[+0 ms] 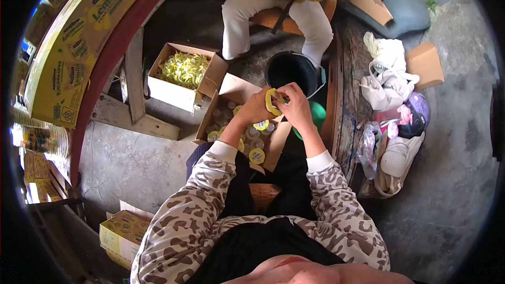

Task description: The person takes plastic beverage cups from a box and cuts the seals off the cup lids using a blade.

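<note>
Above an open cardboard box (239,85), my left hand (255,106) is closed around a yellow-rimmed cup (270,106), whose body is mostly hidden by the fingers. My right hand (295,106) comes in from the other side. Its fingers are pinched at the yellow rim, and whatever they grip there is too small to make out. Under my hands, the box holds several clear plastic cups (256,155), many with printed yellow lids.
Beyond stands a black bucket (271,68), with a green container (317,115) nearby. A carton of yellow strips (184,71) sits left. A seated person (247,8) faces me. Bags (402,158) lie right; a lemon-printed carton (73,47) rests on the red-edged table (113,55).
</note>
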The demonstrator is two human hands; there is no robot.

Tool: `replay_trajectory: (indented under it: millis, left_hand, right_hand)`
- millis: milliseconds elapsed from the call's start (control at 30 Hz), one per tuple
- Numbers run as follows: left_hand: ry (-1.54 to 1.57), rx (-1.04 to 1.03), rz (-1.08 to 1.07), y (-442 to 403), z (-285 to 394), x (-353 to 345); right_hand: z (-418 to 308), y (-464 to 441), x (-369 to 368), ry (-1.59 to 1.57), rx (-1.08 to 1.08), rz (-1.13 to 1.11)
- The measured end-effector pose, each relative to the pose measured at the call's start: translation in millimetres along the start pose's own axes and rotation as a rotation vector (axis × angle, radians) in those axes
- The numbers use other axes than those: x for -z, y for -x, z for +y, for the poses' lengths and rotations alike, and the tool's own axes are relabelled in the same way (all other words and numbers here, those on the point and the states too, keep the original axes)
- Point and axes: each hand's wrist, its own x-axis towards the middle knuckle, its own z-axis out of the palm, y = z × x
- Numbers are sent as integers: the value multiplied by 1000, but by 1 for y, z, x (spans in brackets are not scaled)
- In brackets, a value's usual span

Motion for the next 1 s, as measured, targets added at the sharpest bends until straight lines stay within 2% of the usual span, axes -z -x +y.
replay_trajectory:
  millis: [100,300,400,467,533,733,900,967,1000]
  left_hand:
    - [-43,-19,-68,3,2,-3]
    - [13,16,-121,2,4,-6]
    - [9,16,-99,6,10,-12]
    - [8,-8,-66,8,14,-18]
    - [-5,-77,78,11,17,-29]
    - [-123,-108,219,15,21,-57]
    - [-253,-84,251,16,18,-65]
    - [-280,-102,252,15,15,-67]
    - [-301,-102,250,15,14,-68]
  right_hand:
    - [-1,4,-1,47,-21,4]
    - [0,9,2,95,128,83]
    - [-3,10,3,141,56,109]
    - [2,11,1,24,-30,195]
    - [3,12,2,-40,-78,226]
    - [19,15,-3,-169,-255,319]
    - [39,18,-20,-177,-406,345]
    - [39,18,-23,-273,-577,307]
    - [41,19,-26,-271,-579,311]
